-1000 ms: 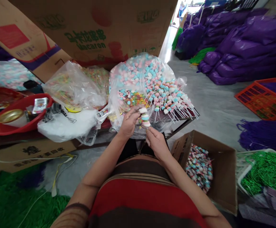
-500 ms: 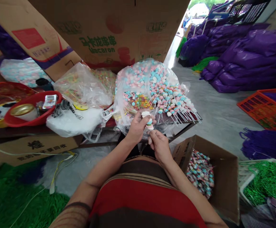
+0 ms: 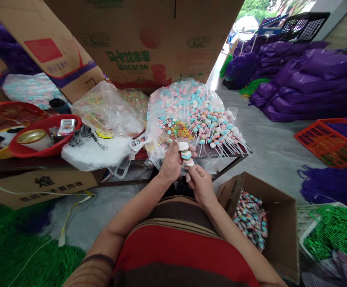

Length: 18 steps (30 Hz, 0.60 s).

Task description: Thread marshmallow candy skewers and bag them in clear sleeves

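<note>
Candy stack (image 3: 187,156), one: between my fingers, seen remotely. Left hand (image 3: 172,161): fingers curled round it. Right hand (image 3: 202,182): fingertips pinching its lower end; any stick hidden. I'd advise light, in-line pressure, sparing the pieces.

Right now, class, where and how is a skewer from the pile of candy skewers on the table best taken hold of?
Probably by the bare end of its white stick, pinched between thumb and finger, coming from the wearer's right. The sticks are thin, and many point out toward that side with ends exposed, while the candies lie crowded together farther in.
</note>
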Motion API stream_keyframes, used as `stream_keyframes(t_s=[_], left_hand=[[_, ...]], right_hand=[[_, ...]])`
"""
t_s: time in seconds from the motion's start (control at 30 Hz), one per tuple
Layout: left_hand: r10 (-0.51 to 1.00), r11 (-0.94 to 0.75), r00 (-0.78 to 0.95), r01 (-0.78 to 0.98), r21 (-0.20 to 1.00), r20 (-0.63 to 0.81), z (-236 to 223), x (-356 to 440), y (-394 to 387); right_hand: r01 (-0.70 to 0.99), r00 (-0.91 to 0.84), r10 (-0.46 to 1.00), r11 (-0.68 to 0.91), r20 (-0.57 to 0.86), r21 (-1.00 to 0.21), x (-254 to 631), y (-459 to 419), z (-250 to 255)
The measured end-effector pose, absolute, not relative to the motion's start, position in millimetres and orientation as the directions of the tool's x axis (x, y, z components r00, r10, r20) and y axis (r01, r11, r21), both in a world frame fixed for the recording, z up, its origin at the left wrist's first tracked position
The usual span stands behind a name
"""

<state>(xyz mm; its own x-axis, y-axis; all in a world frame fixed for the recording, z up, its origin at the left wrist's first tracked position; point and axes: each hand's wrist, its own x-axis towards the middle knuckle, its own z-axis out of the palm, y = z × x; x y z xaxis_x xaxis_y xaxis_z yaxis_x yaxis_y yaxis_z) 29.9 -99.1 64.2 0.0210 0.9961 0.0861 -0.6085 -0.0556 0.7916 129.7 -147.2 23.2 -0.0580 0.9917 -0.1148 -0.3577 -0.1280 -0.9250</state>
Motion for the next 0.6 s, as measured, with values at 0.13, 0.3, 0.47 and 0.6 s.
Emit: stream_keyframes(t_s=[0.13, 0.3, 0.47, 0.6], left_hand=[[0.996, -0.072, 0.003, -0.556, 0.828, 0.088, 71, 25, -96], [0.978, -0.168, 0.028, -0.496, 0.852, 0.209, 73, 16, -100], [0.965, -0.203, 0.049, -0.485, 0.851, 0.258, 75, 7, -104], [0.978, -0.172, 0.019, -0.493, 0.853, 0.208, 76, 10, -101]], right_hand=[[-0.346, -0.051, 0.995, -0.095, -0.082, -0.933, 129, -148, 20], [-0.287, -0.037, 0.998, -0.058, -0.049, -0.956, 132, -147, 15], [-0.257, -0.027, 0.999, -0.023, -0.017, -0.966, 132, -145, 15], [-0.197, 0.002, 1.000, 0.011, 0.011, -0.980, 136, -147, 15]])
